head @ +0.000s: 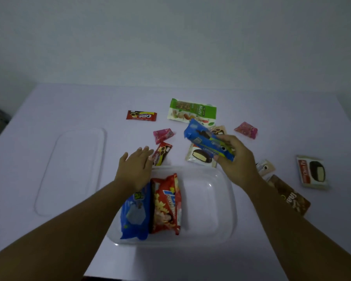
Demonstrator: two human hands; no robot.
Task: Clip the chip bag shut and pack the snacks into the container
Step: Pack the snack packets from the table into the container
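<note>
A clear plastic container (217, 201) sits near the table's front edge. Inside it, at the left, stand a blue snack bag (135, 213) and a red chip bag (166, 203); no clip shows on it. My right hand (237, 161) holds a long blue cookie pack (208, 139) above the container's far rim. My left hand (136, 167) hovers open over the container's far left corner, fingers spread, beside a small red wafer pack (163, 153).
The clear lid (73, 169) lies flat to the left. Loose snacks lie beyond and right of the container: a green nuts pack (193, 110), a red cookie bar (141, 115), two pink candy packets (163, 135), choco pies (313, 172) and a brown packet (290, 195).
</note>
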